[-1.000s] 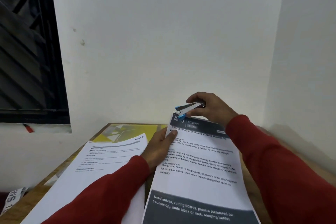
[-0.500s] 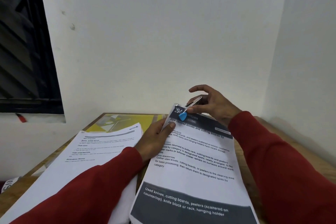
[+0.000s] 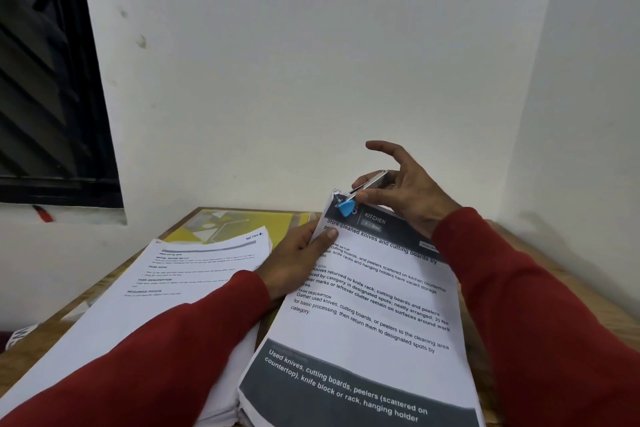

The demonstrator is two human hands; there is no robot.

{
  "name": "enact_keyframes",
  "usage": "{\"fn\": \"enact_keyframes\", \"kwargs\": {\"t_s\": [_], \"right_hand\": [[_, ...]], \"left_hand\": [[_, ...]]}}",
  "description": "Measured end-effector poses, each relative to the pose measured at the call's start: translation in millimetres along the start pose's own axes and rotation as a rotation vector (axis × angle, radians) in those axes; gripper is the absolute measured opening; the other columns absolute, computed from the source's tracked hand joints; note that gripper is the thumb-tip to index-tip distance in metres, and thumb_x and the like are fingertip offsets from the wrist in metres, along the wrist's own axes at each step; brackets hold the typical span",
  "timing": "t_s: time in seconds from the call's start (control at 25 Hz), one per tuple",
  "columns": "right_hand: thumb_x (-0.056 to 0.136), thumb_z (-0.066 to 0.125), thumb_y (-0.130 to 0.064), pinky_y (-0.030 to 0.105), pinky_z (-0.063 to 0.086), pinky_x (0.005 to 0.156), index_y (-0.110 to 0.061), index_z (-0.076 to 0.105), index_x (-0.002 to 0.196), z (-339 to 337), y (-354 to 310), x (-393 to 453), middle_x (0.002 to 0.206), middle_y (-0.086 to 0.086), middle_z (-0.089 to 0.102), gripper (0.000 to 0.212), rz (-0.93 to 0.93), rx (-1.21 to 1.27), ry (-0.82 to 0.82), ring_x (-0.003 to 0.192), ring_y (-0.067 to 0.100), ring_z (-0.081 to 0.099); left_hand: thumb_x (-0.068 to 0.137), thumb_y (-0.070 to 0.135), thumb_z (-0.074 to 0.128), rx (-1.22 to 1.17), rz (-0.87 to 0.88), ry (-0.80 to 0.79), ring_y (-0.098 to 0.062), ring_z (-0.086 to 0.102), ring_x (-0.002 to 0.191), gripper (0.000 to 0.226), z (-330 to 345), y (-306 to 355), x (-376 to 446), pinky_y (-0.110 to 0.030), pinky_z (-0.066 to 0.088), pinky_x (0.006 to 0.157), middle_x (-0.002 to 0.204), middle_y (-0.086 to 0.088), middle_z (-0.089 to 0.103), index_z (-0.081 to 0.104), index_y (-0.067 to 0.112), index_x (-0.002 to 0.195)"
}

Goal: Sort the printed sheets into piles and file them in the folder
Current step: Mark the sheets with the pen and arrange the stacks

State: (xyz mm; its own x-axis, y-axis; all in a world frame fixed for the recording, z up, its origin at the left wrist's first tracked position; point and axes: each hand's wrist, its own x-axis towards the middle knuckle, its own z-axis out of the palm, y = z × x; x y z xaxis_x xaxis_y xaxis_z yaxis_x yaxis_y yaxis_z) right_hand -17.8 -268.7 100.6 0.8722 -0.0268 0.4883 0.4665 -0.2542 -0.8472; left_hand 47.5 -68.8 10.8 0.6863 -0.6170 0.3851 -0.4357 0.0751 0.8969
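Note:
A thick stack of printed sheets (image 3: pixel 374 315) headed KITCHEN lies in front of me on the wooden table (image 3: pixel 588 295). My left hand (image 3: pixel 298 253) grips its upper left edge, thumb on top. My right hand (image 3: pixel 405 191) pinches a small silver and blue stapler (image 3: pixel 363 189) between thumb and fingers at the stack's top left corner, with the index finger raised. A second pile of white sheets (image 3: pixel 166 284) lies to the left, partly under my left sleeve. A yellow folder (image 3: pixel 235 224) lies behind that pile.
White walls close the table in at the back and right. A dark window (image 3: pixel 48 80) is on the left wall. The table's left edge (image 3: pixel 104 291) runs diagonally beside the white pile.
The stapler has tilted, its blue tip now down on the stack's corner, and my right index finger has lifted. The left hand keeps its hold on the stack's edge.

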Motion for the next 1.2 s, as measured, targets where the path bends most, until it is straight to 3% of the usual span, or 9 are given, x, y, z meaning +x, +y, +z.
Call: {"fn": "enact_keyframes", "kwargs": {"t_s": [0.16, 0.28, 0.48, 0.6, 0.72, 0.8, 0.88, 1.04, 1.2], "right_hand": [[0.071, 0.083, -0.002, 0.037, 0.055, 0.095, -0.028, 0.045, 0.137, -0.3, -1.7, -0.5, 0.1, 0.016, 0.073, 0.08, 0.011, -0.007, 0.01, 0.09, 0.025, 0.071], [0.068, 0.084, -0.006, 0.041, 0.052, 0.099, -0.026, 0.045, 0.137, 0.9, 0.7, 2.3, 0.099, 0.015, 0.074, 0.082, 0.042, 0.12, 0.079, 0.095, 0.029, 0.071], [0.078, 0.07, 0.009, 0.046, 0.054, 0.095, -0.014, 0.04, 0.137, -7.8, -2.3, 8.3, 0.089, 0.016, 0.07, 0.07, 0.061, 0.639, 0.277, 0.08, 0.028, 0.067], [0.073, 0.073, 0.004, 0.041, 0.057, 0.087, -0.015, 0.041, 0.13, -7.1, -0.4, 11.0, 0.089, 0.013, 0.072, 0.068, 0.114, 0.794, 0.328, 0.081, 0.025, 0.067], [0.086, 0.061, 0.009, 0.062, 0.054, 0.085, -0.015, 0.036, 0.125, -3.9, 1.5, 14.7, 0.088, 0.021, 0.073, 0.052, 0.1, 0.968, 0.343, 0.095, 0.044, 0.069], [0.089, 0.053, 0.017, 0.069, 0.049, 0.08, -0.015, 0.032, 0.13, -3.4, 1.7, 16.0, 0.084, 0.028, 0.071, 0.056, 0.077, 1.084, 0.396, 0.089, 0.047, 0.07], [0.088, 0.054, 0.017, 0.065, 0.054, 0.076, -0.015, 0.034, 0.128, -4.1, 4.2, 16.3, 0.088, 0.028, 0.07, 0.055, 0.102, 1.107, 0.441, 0.082, 0.043, 0.071], [0.091, 0.063, -0.007, 0.023, 0.054, 0.068, -0.008, 0.06, 0.102, -7.5, 11.6, 17.7, 0.099, 0.014, 0.07, 0.011, 0.218, 0.822, 0.41, 0.088, 0.026, 0.069], [0.093, 0.063, -0.017, 0.023, 0.045, 0.072, -0.011, 0.064, 0.093, -6.5, 11.0, 19.4, 0.102, 0.01, 0.069, 0.006, 0.242, 0.798, 0.445, 0.088, 0.023, 0.063]], "left_hand": [[0.09, 0.062, 0.055, 0.013, -0.015, -0.011, -0.043, 0.037, 0.141, 0.039, 0.8, 0.4, -0.2, -0.064, 0.027, 0.114, 0.125, 0.004, 0.07, 0.065, 0.041, 0.121], [0.1, 0.04, 0.053, -0.043, -0.04, 0.004, -0.033, 0.061, 0.122, 0.023, 0.0, 0.7, -0.7, -0.06, 0.041, 0.107, 0.117, -0.003, 0.073, 0.068, 0.032, 0.117], [0.099, 0.043, 0.055, -0.048, -0.057, -0.014, -0.032, 0.056, 0.128, 0.027, -0.8, -0.2, -1.5, -0.055, 0.041, 0.109, 0.118, 0.0, 0.073, 0.068, 0.032, 0.119], [0.103, 0.027, 0.049, -0.082, -0.079, -0.005, -0.022, 0.071, 0.103, 0.023, 1.0, 4.4, -3.8, -0.041, 0.054, 0.092, 0.11, -0.003, 0.076, 0.066, 0.022, 0.118], [0.104, 0.026, 0.048, -0.07, -0.074, -0.007, -0.022, 0.073, 0.099, 0.023, 0.6, 4.5, -3.7, -0.038, 0.056, 0.088, 0.108, -0.004, 0.076, 0.066, 0.02, 0.118], [0.104, 0.025, 0.049, -0.088, -0.083, -0.006, -0.023, 0.073, 0.099, 0.023, 1.6, 6.1, -4.7, -0.038, 0.057, 0.088, 0.108, -0.005, 0.076, 0.066, 0.018, 0.117], [0.104, 0.025, 0.049, -0.093, -0.093, -0.001, -0.022, 0.073, 0.097, 0.023, 2.0, 4.6, -4.4, -0.038, 0.057, 0.086, 0.108, -0.006, 0.076, 0.066, 0.018, 0.117], [0.101, 0.038, 0.053, -0.088, -0.12, 0.001, -0.03, 0.064, 0.118, 0.025, 0.3, 3.0, -3.4, -0.051, 0.048, 0.101, 0.117, -0.004, 0.073, 0.068, 0.027, 0.118], [0.101, 0.035, 0.053, -0.119, -0.137, 0.014, -0.03, 0.062, 0.118, 0.022, 0.1, 1.6, -3.5, -0.051, 0.046, 0.102, 0.114, -0.004, 0.074, 0.07, 0.026, 0.113]]}}
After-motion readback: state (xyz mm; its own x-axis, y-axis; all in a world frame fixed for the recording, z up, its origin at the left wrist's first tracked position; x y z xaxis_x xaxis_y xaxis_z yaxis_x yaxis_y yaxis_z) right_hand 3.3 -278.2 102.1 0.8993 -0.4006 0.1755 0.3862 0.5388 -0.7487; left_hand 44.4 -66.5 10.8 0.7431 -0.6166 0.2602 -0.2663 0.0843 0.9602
